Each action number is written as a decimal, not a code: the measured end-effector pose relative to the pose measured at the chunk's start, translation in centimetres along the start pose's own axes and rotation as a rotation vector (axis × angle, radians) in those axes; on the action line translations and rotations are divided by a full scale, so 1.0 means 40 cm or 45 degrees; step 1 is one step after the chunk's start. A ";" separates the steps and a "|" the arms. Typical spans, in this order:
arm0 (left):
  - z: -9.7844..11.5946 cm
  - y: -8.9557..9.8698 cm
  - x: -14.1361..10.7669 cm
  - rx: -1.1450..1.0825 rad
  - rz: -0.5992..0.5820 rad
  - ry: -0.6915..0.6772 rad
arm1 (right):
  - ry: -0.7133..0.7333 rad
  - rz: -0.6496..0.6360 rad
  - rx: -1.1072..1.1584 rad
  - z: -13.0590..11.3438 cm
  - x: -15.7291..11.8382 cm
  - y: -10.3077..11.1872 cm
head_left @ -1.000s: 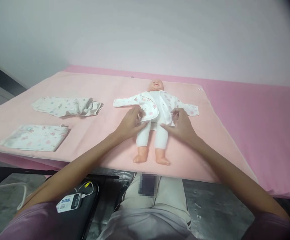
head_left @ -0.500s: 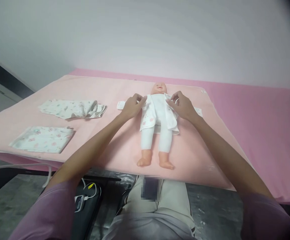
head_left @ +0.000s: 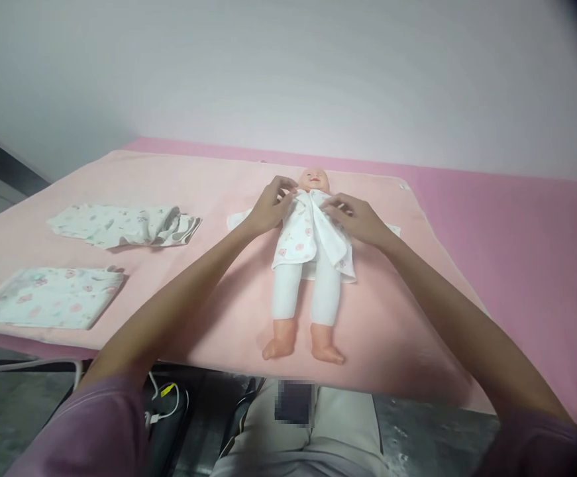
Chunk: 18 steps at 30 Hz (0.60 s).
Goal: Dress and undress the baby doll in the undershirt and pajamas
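Note:
A baby doll lies on its back on a pink mat, its head toward the wall and its bare feet toward me. White leggings cover its legs. Over its chest lies a white patterned baby jacket, whose two front panels meet near the neck and spread apart lower down. My left hand pinches the jacket's edge by the doll's neck, on the left side. On the right side, my right hand has its fingers closed on the other front panel near the upper chest. The jacket's sleeves stretch out sideways under my hands.
Folded patterned clothing lies at the left of the pink mat, with a folded patterned cloth nearer the front left. Below the table edge are a black surface with white cables and my legs.
The jacket's front panels have come together over the doll's chest, covering the white top that showed between them. Both hands have moved with the panels. The view has shifted slightly.

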State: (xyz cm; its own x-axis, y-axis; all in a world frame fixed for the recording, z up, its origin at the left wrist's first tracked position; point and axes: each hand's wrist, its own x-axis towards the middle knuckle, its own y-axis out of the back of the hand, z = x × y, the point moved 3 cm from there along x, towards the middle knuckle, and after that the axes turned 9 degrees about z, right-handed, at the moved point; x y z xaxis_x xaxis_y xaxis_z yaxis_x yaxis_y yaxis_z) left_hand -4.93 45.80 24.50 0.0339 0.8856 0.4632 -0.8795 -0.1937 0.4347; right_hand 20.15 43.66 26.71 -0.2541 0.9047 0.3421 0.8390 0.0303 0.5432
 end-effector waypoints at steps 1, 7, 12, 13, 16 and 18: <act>-0.012 0.007 -0.015 0.058 0.003 -0.022 | 0.020 -0.004 -0.013 0.013 -0.029 0.009; -0.027 -0.045 -0.008 0.161 -0.009 -0.086 | 0.069 -0.128 0.005 0.023 -0.118 0.012; 0.008 -0.095 0.038 -0.235 0.104 -0.115 | 0.355 -0.121 -0.075 -0.043 -0.142 -0.027; 0.013 -0.095 0.037 -0.259 0.124 -0.123 | 0.412 -0.074 -0.092 -0.049 -0.147 -0.029; 0.022 -0.084 0.017 -0.202 0.109 -0.174 | 0.421 0.029 -0.103 -0.046 -0.156 -0.024; 0.025 -0.075 -0.004 -0.141 0.070 -0.234 | 0.276 0.029 -0.068 -0.036 -0.154 -0.019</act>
State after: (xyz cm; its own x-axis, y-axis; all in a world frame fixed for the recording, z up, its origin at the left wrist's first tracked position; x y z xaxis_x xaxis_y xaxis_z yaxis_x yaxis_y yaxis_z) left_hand -1.83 45.83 23.89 0.0617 0.7812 0.6212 -0.9288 -0.1830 0.3224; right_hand 20.39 37.46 25.31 -0.3376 0.7921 0.5085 0.8205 -0.0171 0.5713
